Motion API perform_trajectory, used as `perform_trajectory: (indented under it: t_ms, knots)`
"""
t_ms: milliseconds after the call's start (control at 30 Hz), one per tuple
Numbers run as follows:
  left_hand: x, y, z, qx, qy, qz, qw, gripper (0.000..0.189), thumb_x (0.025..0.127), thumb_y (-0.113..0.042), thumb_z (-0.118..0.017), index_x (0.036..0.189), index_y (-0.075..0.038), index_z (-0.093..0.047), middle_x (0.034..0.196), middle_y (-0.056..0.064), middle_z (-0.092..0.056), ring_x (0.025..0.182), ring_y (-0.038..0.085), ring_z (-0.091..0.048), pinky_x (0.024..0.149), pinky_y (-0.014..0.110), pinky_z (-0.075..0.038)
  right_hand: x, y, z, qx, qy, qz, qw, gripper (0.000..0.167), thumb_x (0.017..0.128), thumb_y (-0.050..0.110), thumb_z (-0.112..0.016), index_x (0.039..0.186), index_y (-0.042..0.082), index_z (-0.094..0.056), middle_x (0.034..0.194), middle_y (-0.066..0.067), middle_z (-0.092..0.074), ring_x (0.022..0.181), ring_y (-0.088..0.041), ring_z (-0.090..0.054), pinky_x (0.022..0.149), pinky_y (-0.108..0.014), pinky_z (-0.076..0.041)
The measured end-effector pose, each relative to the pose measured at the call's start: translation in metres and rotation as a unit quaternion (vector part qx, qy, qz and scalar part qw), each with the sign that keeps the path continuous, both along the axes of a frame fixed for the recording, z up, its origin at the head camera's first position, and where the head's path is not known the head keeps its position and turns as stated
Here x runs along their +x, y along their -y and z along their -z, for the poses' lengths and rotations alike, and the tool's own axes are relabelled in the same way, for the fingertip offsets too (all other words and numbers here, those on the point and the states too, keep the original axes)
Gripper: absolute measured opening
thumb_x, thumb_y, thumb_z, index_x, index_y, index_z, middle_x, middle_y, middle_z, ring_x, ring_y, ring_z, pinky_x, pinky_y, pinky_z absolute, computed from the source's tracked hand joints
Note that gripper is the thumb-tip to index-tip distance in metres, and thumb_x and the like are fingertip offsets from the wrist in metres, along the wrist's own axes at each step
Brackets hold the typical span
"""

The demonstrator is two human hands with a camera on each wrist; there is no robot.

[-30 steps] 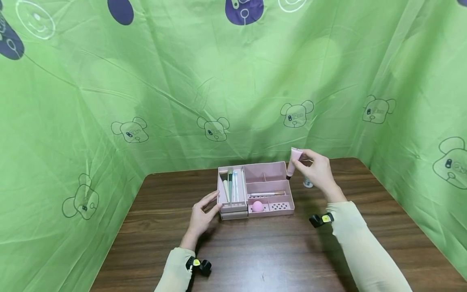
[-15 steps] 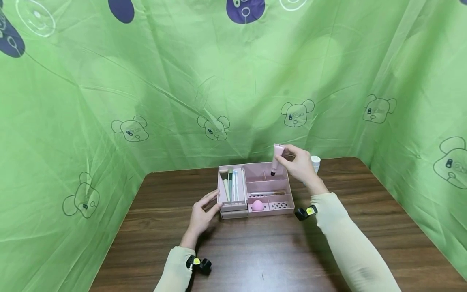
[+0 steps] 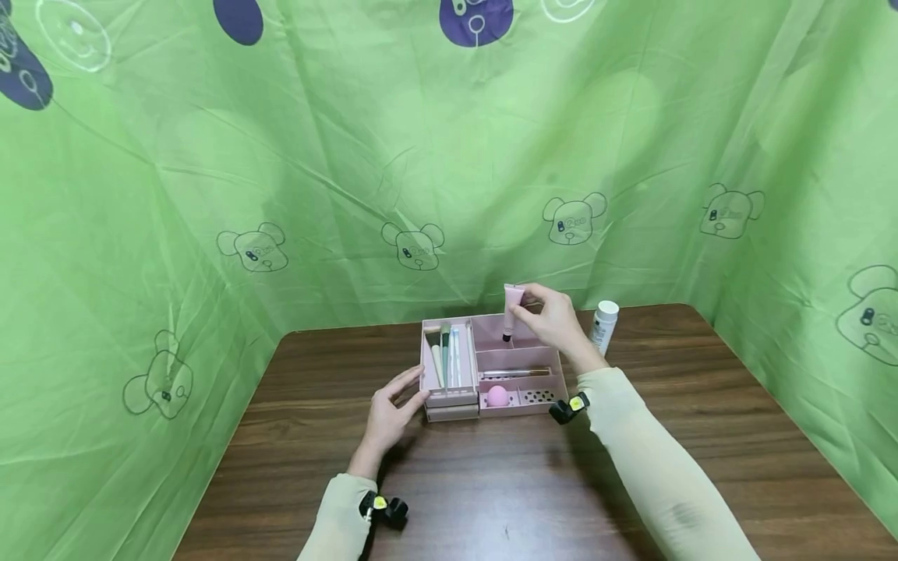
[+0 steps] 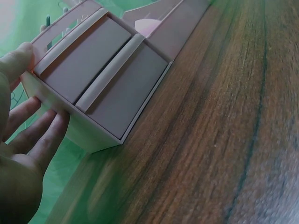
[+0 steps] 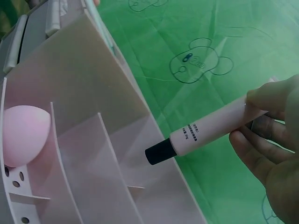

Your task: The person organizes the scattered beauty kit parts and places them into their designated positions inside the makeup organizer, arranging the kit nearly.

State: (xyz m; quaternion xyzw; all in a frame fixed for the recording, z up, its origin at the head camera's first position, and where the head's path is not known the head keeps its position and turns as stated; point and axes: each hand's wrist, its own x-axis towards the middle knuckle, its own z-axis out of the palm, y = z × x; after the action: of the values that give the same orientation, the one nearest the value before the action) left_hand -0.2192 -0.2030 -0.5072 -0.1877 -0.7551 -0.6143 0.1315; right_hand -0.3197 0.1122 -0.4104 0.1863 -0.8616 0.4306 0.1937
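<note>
In the head view my right hand [image 3: 553, 319] pinches a pink squeeze tube [image 3: 513, 307] near its flat end, black cap pointing down over the back compartments of a pink desktop organizer [image 3: 554, 360]. The right wrist view shows dark print on the tube [image 5: 210, 126] and its black cap [image 5: 160, 151] in front of the back compartment wall. My left hand [image 3: 390, 411] rests at the organizer's front left corner. In the left wrist view its thumb lies at the top front edge and its fairly straight fingers touch the side wall [image 4: 79, 126].
Makeup brushes [image 3: 445, 354] lie in the upper left tray. A slim pen-like stick [image 3: 515, 373] sits in the middle compartment, a pink makeup sponge [image 3: 497, 396] in the front one. A white bottle [image 3: 604, 323] stands right of the organizer. A green curtain [image 3: 421, 156] hangs behind the wooden table [image 3: 491, 483].
My right hand has carried the tube leftward, from the organizer's right edge to above its back compartments. The white bottle has come into full view. My left hand has stayed put.
</note>
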Motion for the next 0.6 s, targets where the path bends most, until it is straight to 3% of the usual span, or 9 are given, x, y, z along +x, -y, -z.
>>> perform_trajectory:
  t_ms: [600]
  knots:
    - [-0.003,0.001,0.004,0.014,0.001,0.006,0.9999,0.043,0.088,-0.005,-0.071,0.127,0.007,-0.060,0.135,0.024,-0.057,0.121,0.039,-0.057,0.102,0.063,-0.041,-0.015,0.016,0.041,0.050,0.032,0.000,0.9982,0.030,0.087,0.025,-0.074,0.113,0.012,-0.068,0.102,-0.010,-0.074,0.095,-0.028,-0.069,0.090,-0.045,-0.055]
